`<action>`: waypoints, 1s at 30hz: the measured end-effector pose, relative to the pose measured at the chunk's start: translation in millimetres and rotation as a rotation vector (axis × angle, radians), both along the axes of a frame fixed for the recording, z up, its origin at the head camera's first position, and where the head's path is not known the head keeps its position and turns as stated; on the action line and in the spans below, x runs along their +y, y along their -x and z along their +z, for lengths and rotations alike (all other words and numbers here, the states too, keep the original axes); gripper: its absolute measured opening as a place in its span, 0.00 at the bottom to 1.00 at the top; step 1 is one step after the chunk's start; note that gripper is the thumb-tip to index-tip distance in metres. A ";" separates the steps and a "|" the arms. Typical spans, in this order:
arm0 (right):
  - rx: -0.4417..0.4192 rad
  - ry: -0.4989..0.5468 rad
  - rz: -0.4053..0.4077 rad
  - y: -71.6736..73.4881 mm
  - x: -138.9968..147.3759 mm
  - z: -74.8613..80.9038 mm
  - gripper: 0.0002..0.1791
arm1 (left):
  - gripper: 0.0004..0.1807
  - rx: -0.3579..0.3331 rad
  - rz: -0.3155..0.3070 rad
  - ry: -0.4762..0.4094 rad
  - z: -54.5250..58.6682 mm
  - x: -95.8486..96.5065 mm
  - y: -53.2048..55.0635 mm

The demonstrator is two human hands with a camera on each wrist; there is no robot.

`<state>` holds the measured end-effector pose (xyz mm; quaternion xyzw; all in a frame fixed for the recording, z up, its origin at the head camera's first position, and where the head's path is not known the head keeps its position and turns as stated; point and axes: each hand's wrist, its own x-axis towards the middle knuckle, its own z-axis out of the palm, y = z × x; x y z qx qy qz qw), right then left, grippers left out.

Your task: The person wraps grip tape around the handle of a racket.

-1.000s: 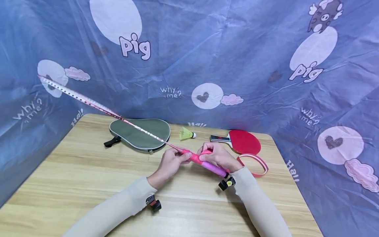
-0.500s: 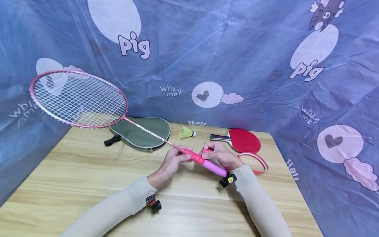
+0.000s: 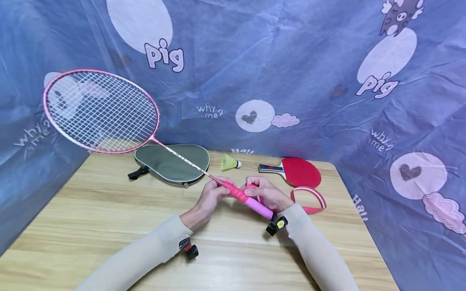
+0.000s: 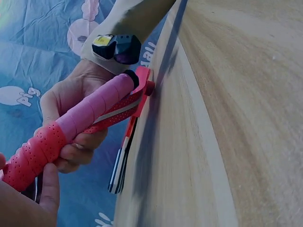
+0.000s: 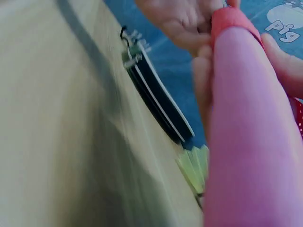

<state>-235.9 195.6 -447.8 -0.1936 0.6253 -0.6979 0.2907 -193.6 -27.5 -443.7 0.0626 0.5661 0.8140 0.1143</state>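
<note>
A pink-framed badminton racket point(image 3: 182, 158) is held tilted above the table, its strung head raised to the left. My left hand point(image 3: 206, 200) grips the top of its handle by the shaft. Perforated red grip tape point(image 4: 45, 146) is wound round the handle's upper part; the lower part point(image 3: 259, 207) shows pink-purple down to a black butt. Beside the handle, my right hand point(image 3: 269, 194) pinches the red tape where it leaves the windings. A loose red strip with a pale stripe point(image 4: 118, 113) trails from that hand; it loops point(image 3: 320, 196) on the right in the head view.
Along the table's point(image 3: 145, 226) back lie a green zipped paddle case point(image 3: 174, 161), a yellow shuttlecock point(image 3: 229, 162) and a red table tennis bat point(image 3: 302, 173). A blue printed cloth point(image 3: 218, 72) hangs behind and at both sides.
The racket has rolled from edge-on to showing its string face, and its head has risen slightly in the last half second. The right hand and the tape loop have shifted a little left.
</note>
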 end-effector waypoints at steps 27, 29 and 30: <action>0.398 -0.360 -0.231 -26.1 16.9 10.3 0.15 | 0.15 0.006 0.045 0.289 -10.5 13.9 -6.7; 0.378 -0.357 -0.213 -27.4 22.5 8.8 0.12 | 0.14 -0.008 0.030 0.265 -13.4 16.8 -8.9; 0.368 -0.358 -0.205 -27.5 25.5 8.3 0.11 | 0.14 -0.009 0.024 0.258 -15.0 18.4 -9.8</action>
